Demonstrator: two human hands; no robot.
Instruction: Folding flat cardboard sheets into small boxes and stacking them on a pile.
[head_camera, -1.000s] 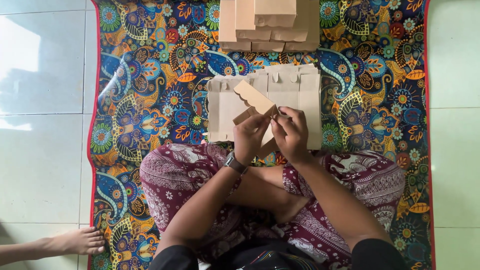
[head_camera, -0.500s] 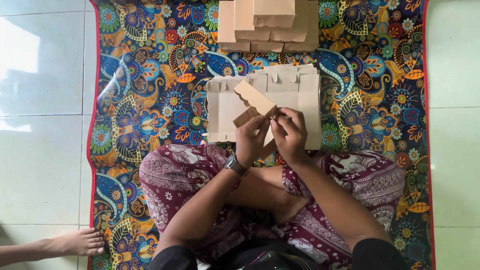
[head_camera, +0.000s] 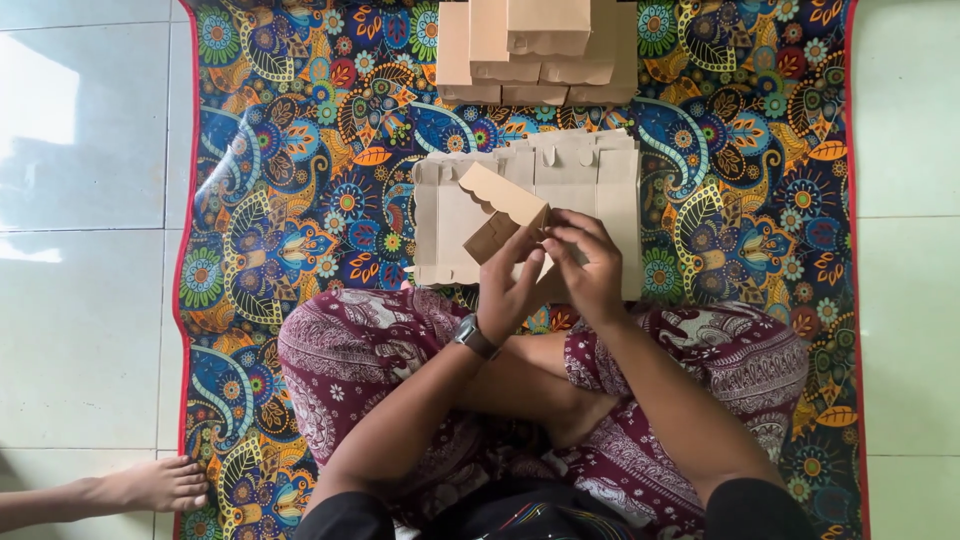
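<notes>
Above lap, left hand (head_camera: 510, 285) and right hand (head_camera: 588, 262) both pinched on half-folded brown cardboard box (head_camera: 502, 212), near flat blank stack (head_camera: 590, 178). Likely light, thin, creases easily; hold by fold edges. Finished boxes (head_camera: 535, 48) far, on patterned mat (head_camera: 300, 200).

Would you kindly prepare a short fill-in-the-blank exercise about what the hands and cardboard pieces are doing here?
1. Both hands, left hand and right hand, grip a partly folded ____ box.
2. The flat cardboard sheets lie on a patterned ____.
3. The watch sits on the ____ wrist.
4. Folded boxes are stacked at the ____ edge of the picture.

Missing words: cardboard; mat; left; top
</notes>
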